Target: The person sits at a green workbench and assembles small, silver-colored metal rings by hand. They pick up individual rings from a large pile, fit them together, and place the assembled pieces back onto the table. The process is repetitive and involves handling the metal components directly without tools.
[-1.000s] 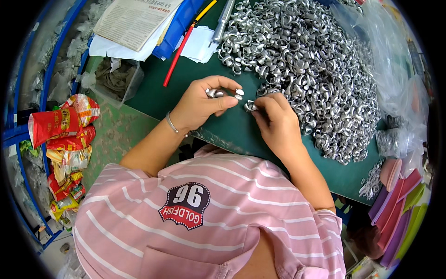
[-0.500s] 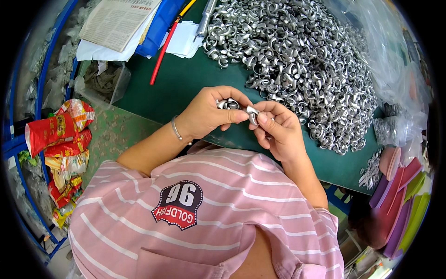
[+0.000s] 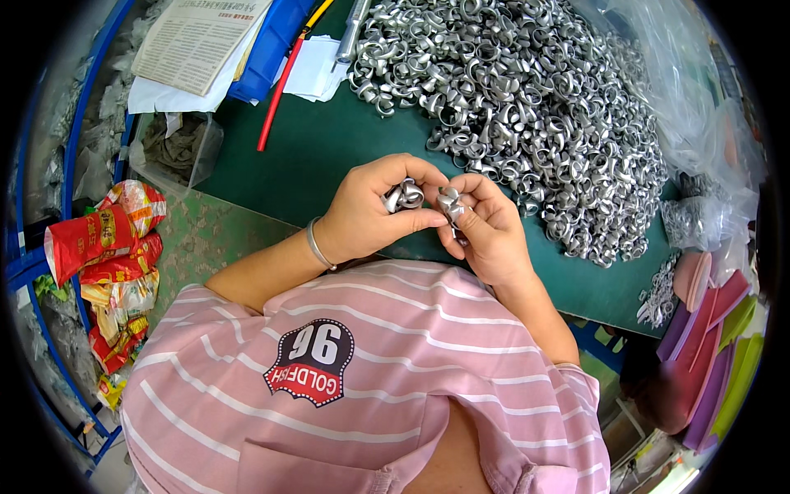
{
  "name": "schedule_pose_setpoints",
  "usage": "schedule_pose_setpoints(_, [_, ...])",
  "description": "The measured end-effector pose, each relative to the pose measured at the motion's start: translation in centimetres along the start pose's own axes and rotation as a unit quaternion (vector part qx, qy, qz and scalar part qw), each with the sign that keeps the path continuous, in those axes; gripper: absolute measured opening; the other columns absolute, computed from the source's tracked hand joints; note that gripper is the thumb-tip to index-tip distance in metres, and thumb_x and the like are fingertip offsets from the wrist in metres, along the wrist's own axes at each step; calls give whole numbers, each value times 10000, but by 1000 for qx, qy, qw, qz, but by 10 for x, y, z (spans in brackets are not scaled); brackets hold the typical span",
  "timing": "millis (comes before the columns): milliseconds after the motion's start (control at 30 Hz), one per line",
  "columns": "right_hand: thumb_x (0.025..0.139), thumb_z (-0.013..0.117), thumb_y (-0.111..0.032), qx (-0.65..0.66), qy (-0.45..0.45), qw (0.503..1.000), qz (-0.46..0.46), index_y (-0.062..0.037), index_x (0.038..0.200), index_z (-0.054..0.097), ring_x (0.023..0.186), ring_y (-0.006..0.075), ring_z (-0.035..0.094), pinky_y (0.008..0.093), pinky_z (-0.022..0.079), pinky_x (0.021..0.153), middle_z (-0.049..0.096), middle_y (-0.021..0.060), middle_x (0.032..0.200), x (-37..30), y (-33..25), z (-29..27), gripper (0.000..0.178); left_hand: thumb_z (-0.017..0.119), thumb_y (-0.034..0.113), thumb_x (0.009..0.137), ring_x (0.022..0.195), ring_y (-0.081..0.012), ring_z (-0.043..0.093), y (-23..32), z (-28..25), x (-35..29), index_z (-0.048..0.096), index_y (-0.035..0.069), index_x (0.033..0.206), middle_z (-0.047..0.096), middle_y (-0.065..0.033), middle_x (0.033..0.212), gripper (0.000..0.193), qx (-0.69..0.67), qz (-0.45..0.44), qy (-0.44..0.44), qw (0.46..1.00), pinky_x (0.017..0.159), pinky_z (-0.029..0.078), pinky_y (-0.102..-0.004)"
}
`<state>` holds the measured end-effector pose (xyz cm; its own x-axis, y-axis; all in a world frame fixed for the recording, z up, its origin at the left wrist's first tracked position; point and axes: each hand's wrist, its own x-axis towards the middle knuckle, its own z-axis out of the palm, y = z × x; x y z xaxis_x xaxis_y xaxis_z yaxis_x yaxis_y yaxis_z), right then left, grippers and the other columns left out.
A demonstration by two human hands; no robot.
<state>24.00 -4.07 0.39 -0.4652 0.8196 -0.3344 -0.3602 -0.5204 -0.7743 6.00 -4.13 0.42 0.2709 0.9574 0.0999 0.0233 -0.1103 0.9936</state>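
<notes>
Several silvery metal rings (image 3: pixel 403 196) are cupped in my left hand (image 3: pixel 369 198), its fingers curled round them and the thumb stretched toward the right hand. Between the thumb and fingers of my right hand (image 3: pixel 492 226) a silvery metal ring (image 3: pixel 450 202) is pinched, close to the left fingertips. Both hands are over the near edge of the green table (image 3: pixel 263 185). Just beyond them spreads a large pile of metal rings (image 3: pixel 535 115). How many rings sit in the left palm is partly hidden by the fingers.
A red and yellow rod (image 3: pixel 280 99), white paper (image 3: pixel 317 70) and a blue tray (image 3: pixel 267 58) with newspaper (image 3: pixel 197 45) lie at the far left. A clear bin (image 3: pixel 206 156) stands below. Plastic bags (image 3: pixel 687 90) and coloured trays (image 3: pixel 708 354) are at the right.
The ring in my right fingers has turned and now shows a different side. My left hand has opened slightly around its rings, and the view has shifted a little.
</notes>
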Motion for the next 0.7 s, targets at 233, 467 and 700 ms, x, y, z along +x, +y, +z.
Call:
schedule_pose_setpoints(233, [884, 449, 39, -102, 1, 989, -103, -7, 1008, 466, 625, 56, 516, 166, 372, 454, 565, 65, 844, -2, 5, 2, 134, 738, 23, 672, 698, -141, 594, 2, 4, -2, 614, 46, 939, 608, -57, 802, 295, 50, 80, 34, 995, 616, 468, -245])
schedule_pose_setpoints(467, [805, 534, 80, -333, 46, 909, -248, -1, 992, 451, 697, 107, 582, 218, 462, 604, 607, 75, 837, -1, 14, -1, 220, 751, 26, 669, 728, -133, 556, 6, -3, 4, 599, 19, 963, 600, -71, 836, 331, 102, 120, -23, 987, 612, 445, -247])
schedule_pose_setpoints(700, [852, 511, 51, -329, 80, 904, -262, 26, 993, 493, 593, 62, 540, 197, 439, 511, 577, 62, 797, -6, 5, 6, 144, 568, 97, 827, 699, -140, 583, -1, 1, 4, 588, -4, 888, 601, -91, 846, 119, -283, -268, 11, 921, 502, 456, -208])
